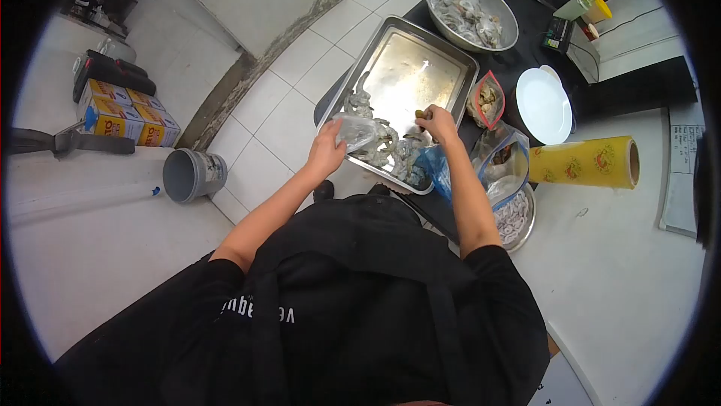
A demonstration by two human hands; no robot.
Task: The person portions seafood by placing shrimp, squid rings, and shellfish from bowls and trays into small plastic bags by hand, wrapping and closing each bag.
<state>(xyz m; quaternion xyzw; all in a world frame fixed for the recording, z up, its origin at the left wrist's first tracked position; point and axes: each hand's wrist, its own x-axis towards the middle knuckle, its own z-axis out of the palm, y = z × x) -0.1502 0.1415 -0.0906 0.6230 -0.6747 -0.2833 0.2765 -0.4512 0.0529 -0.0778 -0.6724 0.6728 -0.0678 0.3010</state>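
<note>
A metal tray (471,75) lies before me, with raw grey shrimp (406,159) heaped along its near and left parts. My left hand (327,149), fingers closed, grips a clear plastic bag (356,134) over the shrimp. Above the tray's right side, my right hand (438,123) pinches a small olive-brown piece (420,114); its kind is too small to make out. A blue plastic bag (435,169) sits at the tray's near right corner, by my right forearm.
Beyond the tray stands a metal bowl (511,27) of shrimp in plastic. To the right are a red-edged pouch (488,99), a zip bag (505,169), a white plate (542,105), a yellow wrap roll (582,163) and a bowl of pale rings (514,220). A grey bucket (182,175) stands left.
</note>
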